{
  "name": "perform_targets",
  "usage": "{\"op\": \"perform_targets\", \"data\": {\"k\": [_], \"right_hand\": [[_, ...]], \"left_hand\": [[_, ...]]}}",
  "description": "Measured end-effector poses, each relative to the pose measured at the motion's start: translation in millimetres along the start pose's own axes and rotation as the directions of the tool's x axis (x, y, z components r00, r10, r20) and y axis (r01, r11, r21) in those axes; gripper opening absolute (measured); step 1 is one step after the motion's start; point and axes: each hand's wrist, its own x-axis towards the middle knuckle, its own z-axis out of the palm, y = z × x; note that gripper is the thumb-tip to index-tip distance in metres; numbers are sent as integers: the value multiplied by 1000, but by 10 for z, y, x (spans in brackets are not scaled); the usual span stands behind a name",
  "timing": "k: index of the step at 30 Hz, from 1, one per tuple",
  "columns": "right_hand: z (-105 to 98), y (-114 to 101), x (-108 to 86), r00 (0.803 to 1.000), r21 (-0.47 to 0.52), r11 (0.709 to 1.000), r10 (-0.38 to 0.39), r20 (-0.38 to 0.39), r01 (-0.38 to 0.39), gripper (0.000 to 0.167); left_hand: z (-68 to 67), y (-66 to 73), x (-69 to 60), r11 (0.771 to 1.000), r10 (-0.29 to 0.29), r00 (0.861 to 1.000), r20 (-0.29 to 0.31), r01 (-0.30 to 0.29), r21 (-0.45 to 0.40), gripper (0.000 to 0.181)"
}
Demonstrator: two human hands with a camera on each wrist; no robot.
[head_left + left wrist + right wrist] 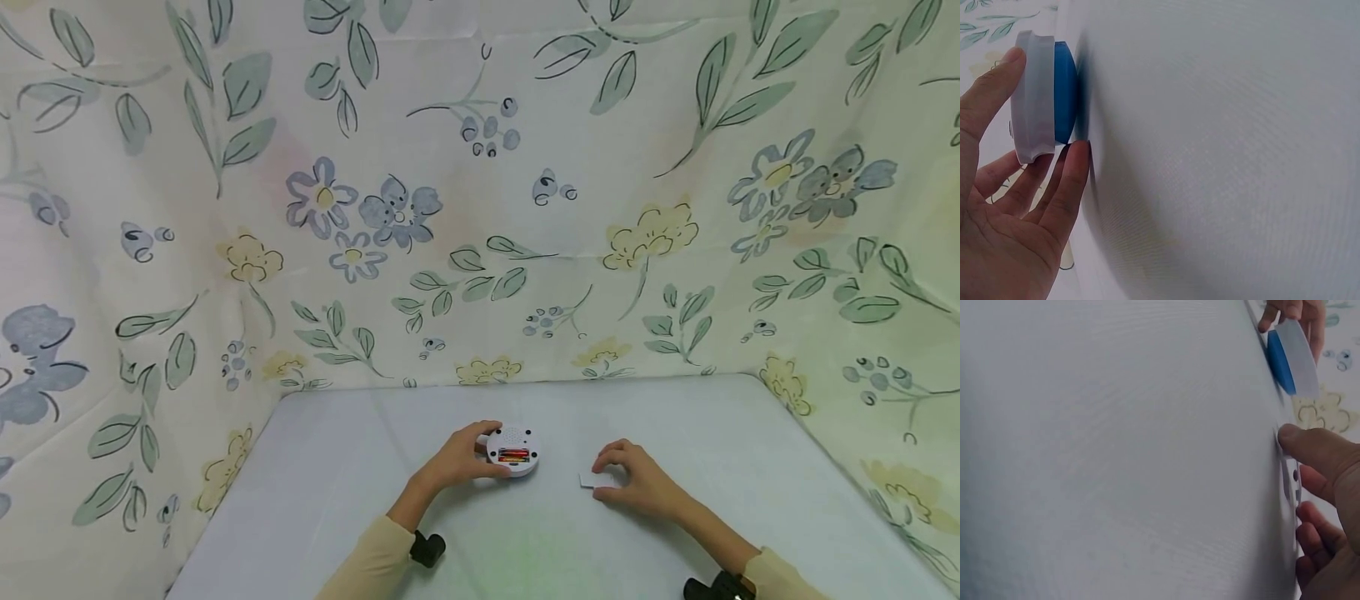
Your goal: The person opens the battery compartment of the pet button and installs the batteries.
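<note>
Beige sleeves (pixel 371 560) reach over a white table (pixel 540 550) hemmed by floral cloth (pixel 487 212), where, near the middle, the left hand (pixel 456 460) grips a round white device (pixel 513 438), blue underneath, two batteries (pixel 513 456) bared on top, the right hand (pixel 639 483) pinching a small white piece (pixel 600 480).

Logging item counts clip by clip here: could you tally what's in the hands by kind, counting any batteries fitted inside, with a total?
Round white-and-blue device, held in the left hand: 1
Batteries, seated in its open compartment: 2
Small flat white piece, held in the fingers of the right hand: 1
Total: 4
</note>
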Motion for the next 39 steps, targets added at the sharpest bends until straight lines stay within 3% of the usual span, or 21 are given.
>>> {"op": "perform_targets", "data": {"k": [12,23,39], "right_hand": [[-107,44,64,999,32,999,-9,31,8,27],[-141,45,133,996,172,985,9,92,-25,32],[11,14,331,999,294,955,24,33,-33,33]], "left_hand": [[8,1,1,1000,4,1000,9,-4,-8,79],[5,16,-1,1000,10,1000,16,-10,9,79],[8,-13,4,1000,1,1000,5,-1,4,79]]}}
